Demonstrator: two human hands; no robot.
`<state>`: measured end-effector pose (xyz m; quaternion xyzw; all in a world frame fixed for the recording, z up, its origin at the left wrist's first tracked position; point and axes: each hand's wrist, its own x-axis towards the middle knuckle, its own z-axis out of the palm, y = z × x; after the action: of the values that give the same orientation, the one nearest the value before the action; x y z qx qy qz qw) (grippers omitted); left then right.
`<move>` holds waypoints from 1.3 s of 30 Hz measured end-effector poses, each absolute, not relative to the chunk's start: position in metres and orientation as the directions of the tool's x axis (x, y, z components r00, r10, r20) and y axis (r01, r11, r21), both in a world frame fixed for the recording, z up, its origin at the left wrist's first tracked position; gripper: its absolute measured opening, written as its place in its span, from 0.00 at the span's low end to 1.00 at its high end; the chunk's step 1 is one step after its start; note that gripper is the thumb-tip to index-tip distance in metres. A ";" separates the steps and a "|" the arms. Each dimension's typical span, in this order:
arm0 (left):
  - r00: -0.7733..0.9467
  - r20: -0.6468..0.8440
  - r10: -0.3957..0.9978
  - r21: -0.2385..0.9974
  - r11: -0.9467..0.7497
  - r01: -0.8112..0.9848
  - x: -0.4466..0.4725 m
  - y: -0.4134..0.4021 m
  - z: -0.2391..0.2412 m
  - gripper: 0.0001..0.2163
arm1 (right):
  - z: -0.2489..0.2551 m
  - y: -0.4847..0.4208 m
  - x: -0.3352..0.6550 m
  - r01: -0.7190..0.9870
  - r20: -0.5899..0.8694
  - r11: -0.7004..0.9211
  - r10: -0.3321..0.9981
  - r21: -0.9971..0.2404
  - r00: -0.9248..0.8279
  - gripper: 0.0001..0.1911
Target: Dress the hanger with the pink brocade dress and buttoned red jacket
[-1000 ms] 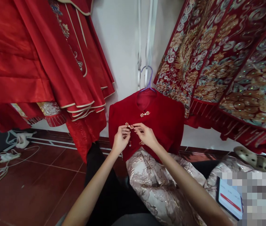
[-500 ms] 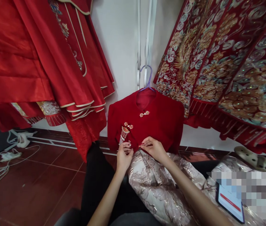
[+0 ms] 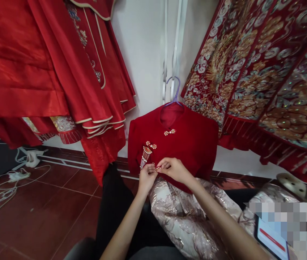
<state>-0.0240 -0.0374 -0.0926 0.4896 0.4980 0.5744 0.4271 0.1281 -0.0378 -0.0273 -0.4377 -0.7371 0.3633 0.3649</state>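
Note:
A small red velvet top (image 3: 191,144) hangs on a purple hanger (image 3: 175,92) against the white wall. It has a pearl frog clasp (image 3: 169,132) at the collar and a second clasp with a beaded tassel (image 3: 145,157) lower left. My left hand (image 3: 146,177) and my right hand (image 3: 173,169) meet at a third clasp (image 3: 158,168) near the hem. The fingers of both hands pinch it. A pale brocade skirt (image 3: 186,220) lies over my lap below the top.
Red satin robes (image 3: 47,72) hang at the left. Heavily embroidered red and gold garments (image 3: 264,72) hang at the right. White cables and a plug (image 3: 15,175) lie on the dark red tiled floor. A phone (image 3: 271,238) rests at the lower right.
Both hands moved down from the tasselled clasp to a lower clasp near the hem. The tassel now hangs free. The view shifted slightly.

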 end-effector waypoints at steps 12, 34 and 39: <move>-0.186 0.099 0.977 0.993 -0.108 -0.039 -0.023 -0.030 -0.098 0.08 | -0.055 -0.027 0.110 0.628 0.366 0.415 0.905 -0.659 -0.215 0.06; -0.107 0.062 0.992 0.990 -0.075 -0.119 -0.032 -0.026 -0.104 0.09 | -0.056 -0.030 0.110 0.628 0.377 0.411 0.905 -0.661 -0.195 0.04; -0.045 0.107 0.993 0.993 -0.110 -0.053 -0.037 -0.018 -0.103 0.09 | -0.059 -0.030 0.109 0.651 0.395 0.414 0.900 -0.637 -0.186 0.05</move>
<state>-0.0366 -0.0184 -0.1031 0.5017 0.4684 0.5507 0.4751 0.1088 -0.0304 -0.0586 -0.5155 -0.7519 0.1656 0.3761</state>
